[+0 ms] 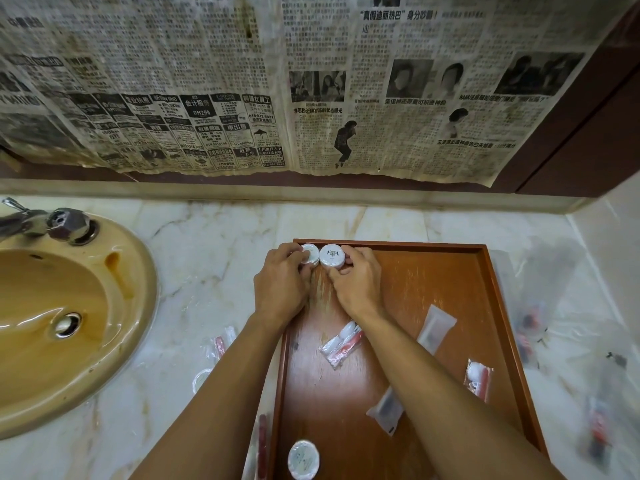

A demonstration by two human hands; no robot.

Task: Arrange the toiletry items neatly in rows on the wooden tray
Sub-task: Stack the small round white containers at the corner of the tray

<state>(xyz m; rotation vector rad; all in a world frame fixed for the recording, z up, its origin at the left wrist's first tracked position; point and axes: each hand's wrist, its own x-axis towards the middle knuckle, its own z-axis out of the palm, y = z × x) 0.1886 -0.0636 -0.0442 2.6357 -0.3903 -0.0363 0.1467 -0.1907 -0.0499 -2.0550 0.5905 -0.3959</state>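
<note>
left hand (pixel 281 282) pinches one round soap (pixel 310 254), right hand (pixel 356 282) pinches its twin (pixel 331 256); the two touch side by side at the wooden tray (pixel 485 271)'s 11 o'clock corner. the back rim sits just beyond, with open floor toward 3 o'clock for the row. loose sachets (pixel 435 328) lie toward 5 o'clock, nearer the right hand.

White soaps (pixel 331 256) on reddish-brown tray (pixel 433 289); veined marble counter (pixel 214 237).

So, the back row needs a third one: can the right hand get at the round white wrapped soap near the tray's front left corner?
Probably yes: the round white wrapped soap lies uncovered, though the right hand must first release its soap.
</note>
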